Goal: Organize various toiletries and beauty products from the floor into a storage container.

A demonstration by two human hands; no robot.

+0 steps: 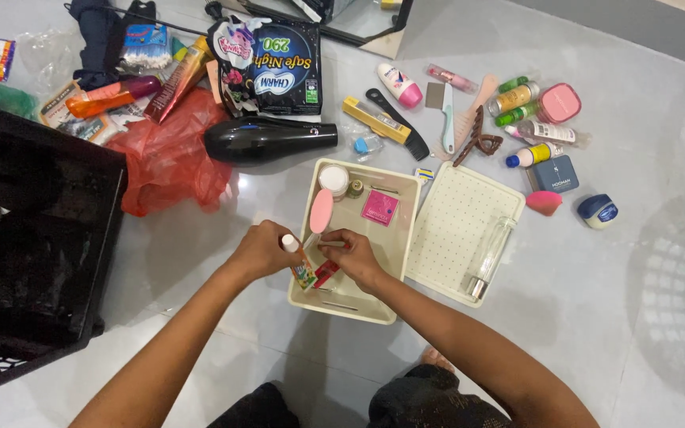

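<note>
My left hand (262, 250) grips a small tube with a white cap and colourful print (298, 262), held at the near left edge of a cream plastic tray (403, 238). My right hand (353, 254) is inside the tray, fingers closed on a small red item (326, 273) next to the tube. A pink oval brush (321, 211), a white round jar (333, 179), a small gold-capped jar (355, 189) and a pink square packet (380, 208) lie in the tray's far half.
The tray's dotted cream lid (453, 222) lies to the right with a clear bottle (489, 255) on it. A black hair dryer (267, 139), red plastic bag (170, 154), combs and several cosmetics are scattered beyond. A black crate (33, 238) stands left.
</note>
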